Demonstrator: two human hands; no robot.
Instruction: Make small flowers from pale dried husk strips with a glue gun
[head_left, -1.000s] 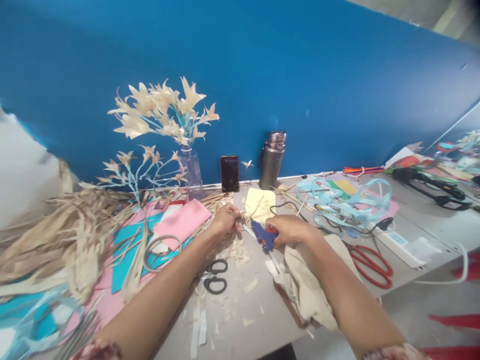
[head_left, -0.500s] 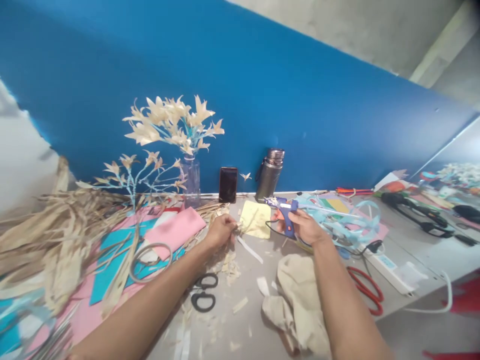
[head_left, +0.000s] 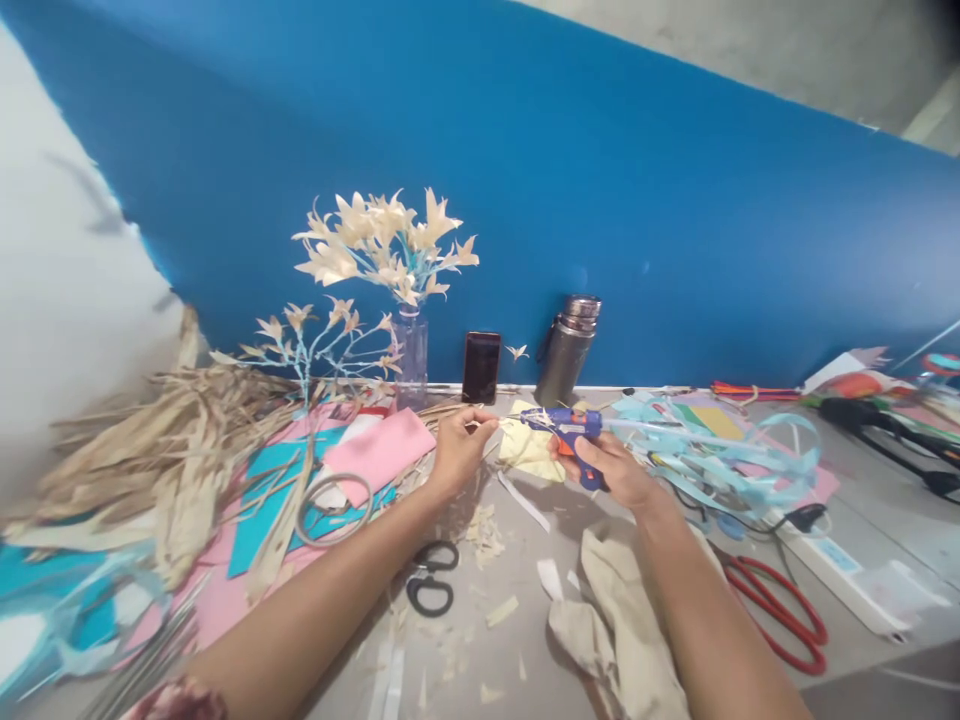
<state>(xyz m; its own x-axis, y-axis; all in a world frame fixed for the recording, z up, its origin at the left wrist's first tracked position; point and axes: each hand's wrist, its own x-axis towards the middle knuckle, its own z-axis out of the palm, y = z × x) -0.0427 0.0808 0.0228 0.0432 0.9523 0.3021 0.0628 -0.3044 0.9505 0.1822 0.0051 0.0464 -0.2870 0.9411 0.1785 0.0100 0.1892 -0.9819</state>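
My right hand [head_left: 611,468] is wrapped round the handle of a blue hot glue gun [head_left: 562,421], its nozzle pointing left and a clear glue stick trailing out behind. Close to that nozzle, my left hand [head_left: 463,445] pinches a thin pale strip [head_left: 504,421], too small to make out fully. Beneath the glue gun lies a yellow paper square [head_left: 529,460]. A white strip [head_left: 523,500] rests on the table just below my left hand. Black-handled scissors [head_left: 432,580] lie nearer to me, their blades partly hidden by my left forearm.
A clear bottle [head_left: 411,360] holds pale husk flowers [head_left: 390,240]. A phone [head_left: 481,367] and a metal flask [head_left: 570,350] lean on the blue wall. Dried husks [head_left: 127,450] crowd the left. Right are blue ribbons [head_left: 787,460], a power strip [head_left: 840,570] and beige cloth [head_left: 630,610].
The glue gun has tilted level and come closer to my left hand, which has lifted slightly with the pale strip. My view has swung a little left.
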